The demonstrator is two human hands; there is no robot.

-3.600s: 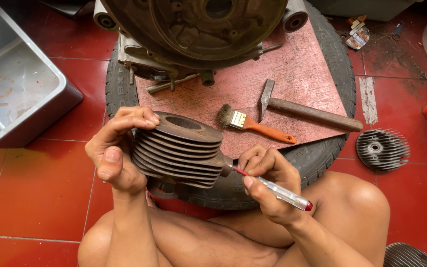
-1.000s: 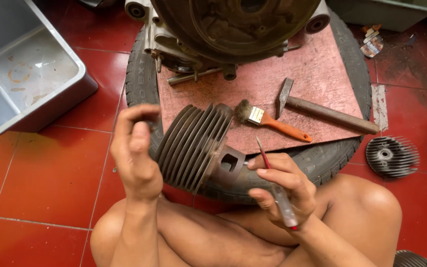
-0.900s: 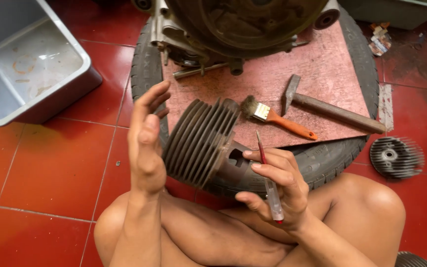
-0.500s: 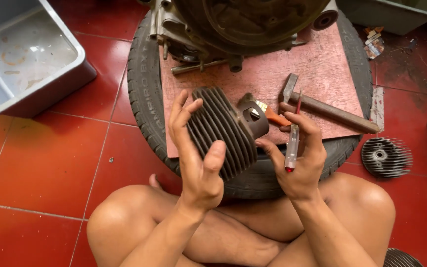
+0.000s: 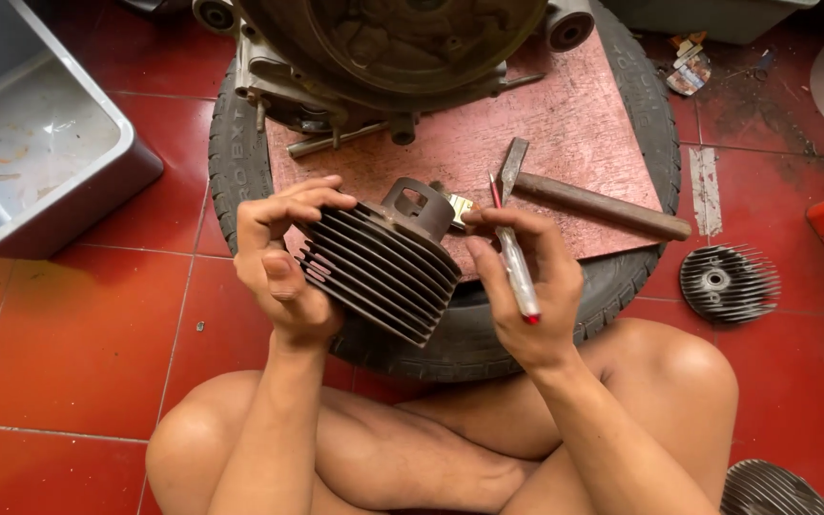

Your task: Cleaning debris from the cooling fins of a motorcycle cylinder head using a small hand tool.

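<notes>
My left hand grips a dark finned engine cylinder, held above my crossed legs with its port stub pointing up and away. My right hand holds a small screwdriver with a clear handle and red cap, tip up beside the cylinder's stub; its fingertips touch the stub's right side. Behind lies a paintbrush, mostly hidden by the cylinder.
A tyre carries a reddish board with an engine case and a hammer. A grey plastic tub stands left. A finned cylinder head lies right, other finned parts at the lower right, on red tiles.
I have turned the cylinder in my hands from fins sideways to stub upward. My right hand has shifted the screwdriver from pointing down at the port to upright beside it.
</notes>
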